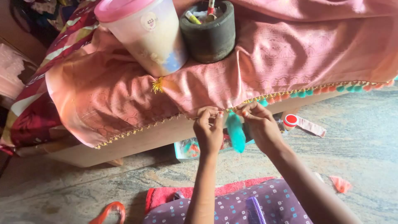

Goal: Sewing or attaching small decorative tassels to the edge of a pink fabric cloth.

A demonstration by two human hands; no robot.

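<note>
Left hand point(208, 132) pinching cloth point(124, 91) hem, clenched. Teal tassel point(236, 132) between hands, long axis vertical, hanging from hem (nearer right). Right hand point(260, 124) gripping hem beside tassel top, fingers closed.

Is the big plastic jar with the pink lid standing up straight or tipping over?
Tipped. The plastic jar leans on the pink cloth, its pink lid pointing up-left.
</note>
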